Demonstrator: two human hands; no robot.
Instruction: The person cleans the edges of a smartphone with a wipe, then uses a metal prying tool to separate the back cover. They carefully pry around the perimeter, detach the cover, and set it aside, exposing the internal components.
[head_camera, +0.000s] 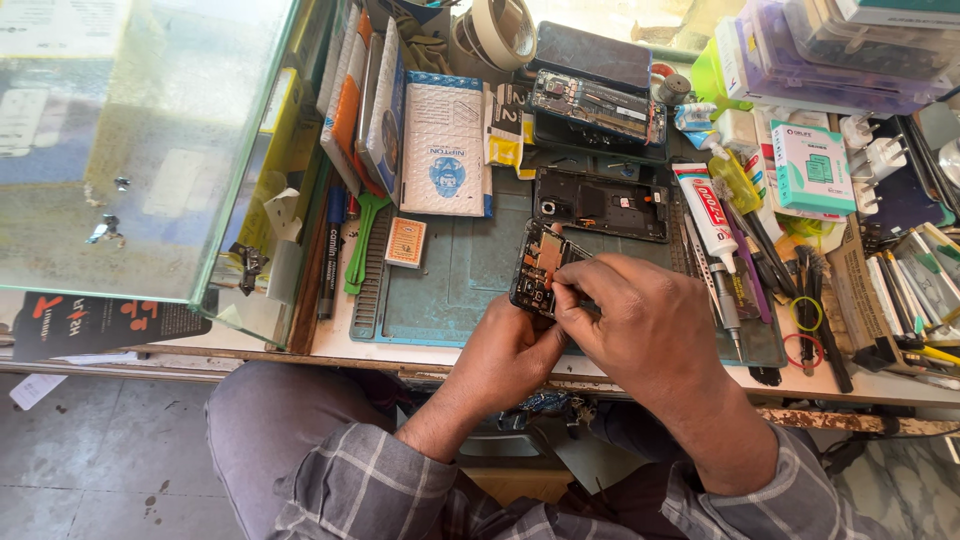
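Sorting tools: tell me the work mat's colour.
Teal blue-green; the work mat shows best in the head view.

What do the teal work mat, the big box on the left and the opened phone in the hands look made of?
Teal work mat: probably rubber or silicone, matte, with moulded ridges. Clear box: likely glass, with greenish edges and reflections. Opened black phone: dark plastic or metal frame, copper-coloured parts inside; left hand holds it, right hand works on it.

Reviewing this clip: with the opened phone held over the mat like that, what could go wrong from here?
1. The opened phone is propped by the left hand alone while the right hand pinches at its exposed board; a slip might strain small parts.
2. It sits near the bench edge, so anything loosened may fall.
3. The glue tube and tools crowd the right wrist.
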